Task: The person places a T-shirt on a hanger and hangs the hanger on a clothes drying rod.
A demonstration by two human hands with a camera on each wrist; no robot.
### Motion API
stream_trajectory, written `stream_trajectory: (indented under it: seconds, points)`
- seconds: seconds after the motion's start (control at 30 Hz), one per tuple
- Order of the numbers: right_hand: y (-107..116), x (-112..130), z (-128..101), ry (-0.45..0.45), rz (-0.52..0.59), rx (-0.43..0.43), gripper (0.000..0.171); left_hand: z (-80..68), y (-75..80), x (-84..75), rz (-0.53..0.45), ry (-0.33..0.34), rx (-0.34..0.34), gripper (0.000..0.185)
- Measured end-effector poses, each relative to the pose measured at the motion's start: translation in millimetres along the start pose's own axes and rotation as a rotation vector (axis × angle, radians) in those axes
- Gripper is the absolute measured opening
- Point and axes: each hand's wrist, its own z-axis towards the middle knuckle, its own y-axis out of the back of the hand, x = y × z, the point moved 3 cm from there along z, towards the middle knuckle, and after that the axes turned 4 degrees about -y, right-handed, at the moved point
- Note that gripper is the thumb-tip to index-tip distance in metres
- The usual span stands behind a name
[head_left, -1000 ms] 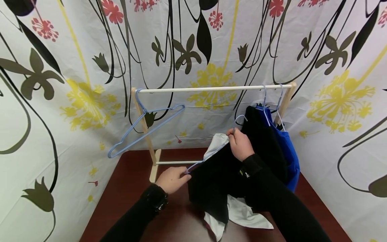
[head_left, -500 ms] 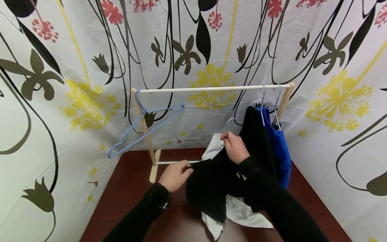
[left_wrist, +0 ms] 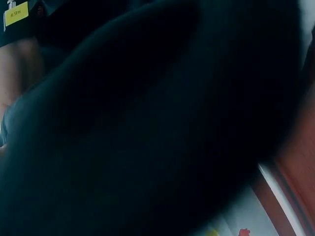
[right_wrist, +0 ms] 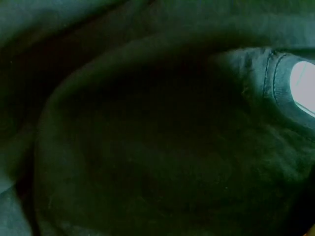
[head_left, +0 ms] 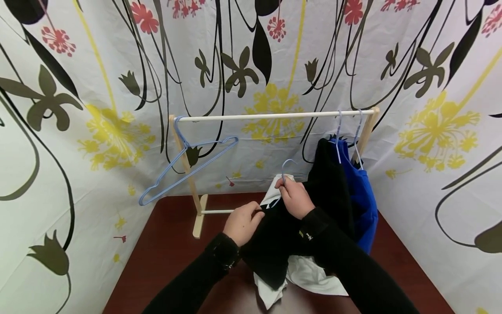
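In the head view my right hand [head_left: 296,198] grips a light blue hanger [head_left: 283,169] just below its hook. The hanger's lower part runs into the neck of a black shirt [head_left: 270,248]. My left hand [head_left: 243,222] pinches the shirt's edge near the neck opening, to the left of the right hand. A white garment [head_left: 313,274] lies under and behind the black shirt, on the table. Dark cloth of the black shirt [left_wrist: 147,123] fills most of the left wrist view. The right wrist view shows dark fabric [right_wrist: 147,147] with a stitched opening at right.
A small rack with a white rail [head_left: 266,116] stands on the dark red table [head_left: 157,253]. An unfilled blue hanger [head_left: 188,146] hangs at its left end. At the right end hang a blue garment [head_left: 362,196] and a black garment [head_left: 333,183]. A flowered curtain [head_left: 110,183] surrounds the table.
My right hand has moved left and slightly down with the hanger. The left hand has gone from the hanger's left end to the shirt's neck edge, now covering that end.
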Motion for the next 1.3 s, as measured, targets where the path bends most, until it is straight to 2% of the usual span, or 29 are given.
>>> stream_trajectory:
  seconds: [0.17, 0.23, 0.3, 0.37, 0.47, 0.57, 0.67, 0.83, 1.13, 1.3]
  points:
    - [-2, -3, -1, 0.005, 0.016, 0.003, 0.015, -1.3, -4.7, 0.6, -0.023, 0.019, 0.03, 0.02]
    - [0, -4, -2, 0.001, 0.028, -0.011, 0.014, -3.4, -5.8, 2.9, -0.04, 0.051, 0.046, 0.028]
    - [1, -5, -3, -0.006, 0.043, -0.026, 0.014, -6.3, -7.8, 6.0, -0.032, 0.071, 0.069, 0.028]
    - [2, -7, -3, -0.017, 0.062, -0.027, 0.014, -9.1, -11.3, 9.3, -0.008, 0.06, 0.101, 0.023]
    - [3, -10, -5, -0.036, 0.09, 0.015, 0.017, -13.7, -18.5, 12.2, 0.045, 0.0, 0.132, 0.023]
    - [5, -18, -7, -0.068, 0.14, 0.068, 0.025, -17.5, -23.0, 14.3, 0.064, -0.032, 0.111, 0.021]
    - [9, -29, -9, -0.089, 0.172, 0.082, 0.035, -20.1, -22.4, 17.1, 0.065, -0.024, 0.067, 0.019]
    - [15, -51, -6, -0.067, 0.029, 0.045, 0.037, -22.7, -15.6, 21.2, 0.043, -0.024, 0.012, 0.021]
    - [29, -81, -9, -0.026, -0.213, -0.072, 0.029, -28.9, -7.4, 25.0, 0.029, -0.065, -0.017, 0.026]
    - [35, -94, -11, -0.071, -0.254, -0.119, 0.029, -31.5, -3.4, 29.2, 0.014, -0.064, -0.04, 0.026]
